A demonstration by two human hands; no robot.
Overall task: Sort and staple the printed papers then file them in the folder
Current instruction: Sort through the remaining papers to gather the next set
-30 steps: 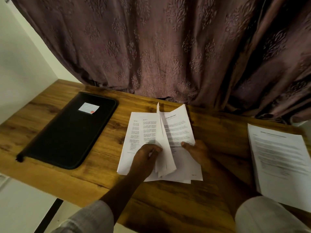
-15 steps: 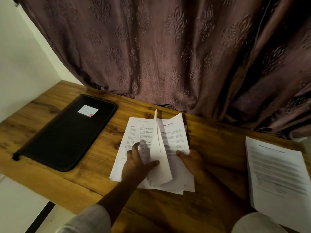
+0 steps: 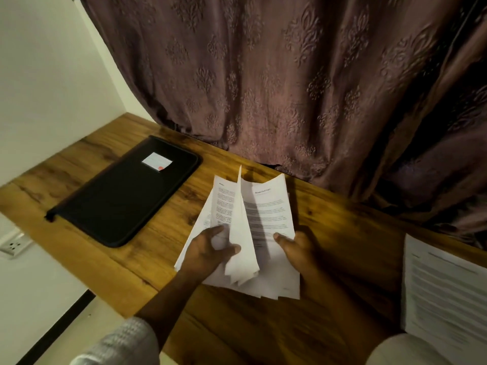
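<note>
A loose stack of printed papers (image 3: pixel 266 214) lies fanned on the wooden desk (image 3: pixel 342 246) in the middle of the view. My left hand (image 3: pixel 208 251) pinches several raised sheets at the stack's left half, thumb on a sheet that stands on edge. My right hand (image 3: pixel 297 246) grips the right half, thumb pressed on the top printed page. A closed black zip folder (image 3: pixel 123 196) with a white label lies flat to the left, apart from the papers. No stapler is in view.
A second stack of printed pages (image 3: pixel 442 293) lies at the desk's right edge. A mauve patterned curtain (image 3: pixel 290 88) hangs behind the desk. A white wall stands to the left, with a socket (image 3: pixel 13 245) below the desk edge.
My left hand has curled again around the lifted sheets after lying flat on the left pages. The camera has tilted, so everything sits lower and further right in view.
</note>
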